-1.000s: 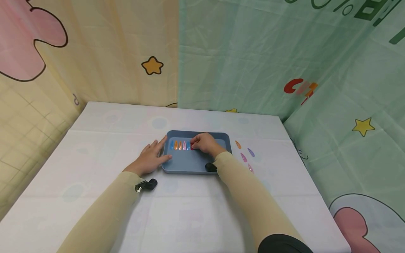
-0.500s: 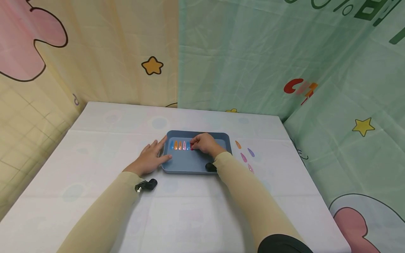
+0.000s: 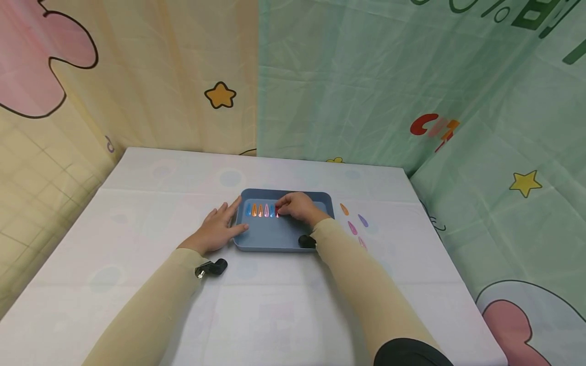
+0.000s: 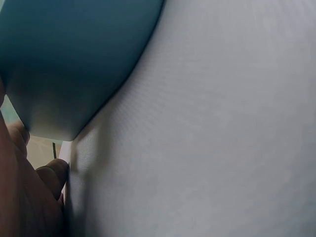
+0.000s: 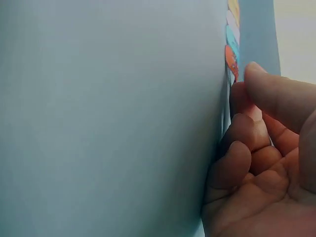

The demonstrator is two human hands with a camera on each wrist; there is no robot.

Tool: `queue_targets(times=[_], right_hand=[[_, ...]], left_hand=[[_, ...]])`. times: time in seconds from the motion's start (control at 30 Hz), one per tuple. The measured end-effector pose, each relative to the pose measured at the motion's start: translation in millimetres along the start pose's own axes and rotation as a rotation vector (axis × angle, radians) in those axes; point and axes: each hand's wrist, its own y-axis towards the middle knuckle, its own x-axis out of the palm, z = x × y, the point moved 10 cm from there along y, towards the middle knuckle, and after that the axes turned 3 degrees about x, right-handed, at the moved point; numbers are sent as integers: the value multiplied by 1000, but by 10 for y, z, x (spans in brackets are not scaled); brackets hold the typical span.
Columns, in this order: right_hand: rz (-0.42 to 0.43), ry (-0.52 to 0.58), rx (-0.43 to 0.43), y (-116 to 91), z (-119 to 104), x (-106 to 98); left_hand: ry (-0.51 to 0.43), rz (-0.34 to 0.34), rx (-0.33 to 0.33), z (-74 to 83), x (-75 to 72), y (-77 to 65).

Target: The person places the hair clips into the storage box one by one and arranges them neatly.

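Observation:
A blue-grey tray (image 3: 274, 236) lies on the white-covered table. Inside it, snap hair clips stand in a side-by-side row: blue, orange, pink and blue ones, with a red hair clip (image 5: 231, 60) at the right end. My right hand (image 3: 296, 206) is over the tray, its thumb and forefinger pinching the near end of the red clip, which they partly hide in the head view. My left hand (image 3: 218, 227) rests with spread fingers along the tray's left edge, thumb over the near-left rim. In the left wrist view, fingers (image 4: 53, 175) show beside the tray's outer wall.
Right of the tray, loose hair clips lie on the tablecloth: an orange clip (image 3: 344, 209), a purple clip (image 3: 363, 220), a magenta clip (image 3: 352, 227) and a pink clip (image 3: 362, 243). Printed curtains (image 3: 348, 81) hang behind the table.
My right fingers have shifted very slightly at the red clip, and the right forearm has moved a touch to the right. The left hand and tray stay put.

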Motion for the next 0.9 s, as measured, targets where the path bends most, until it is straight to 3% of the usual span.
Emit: queue_targets(times=[0.27,0.57,0.9], right_hand=[[-25,124,18,-53,64,-231],[11,177,26,-264,93,-762],[28,181,73,-471,500,-1323]], left_hand=[[-4,-7,-8,9,10,-6],[0,-12,-1,5,8,-3],[-6,-12,-4,-30,10,10]])
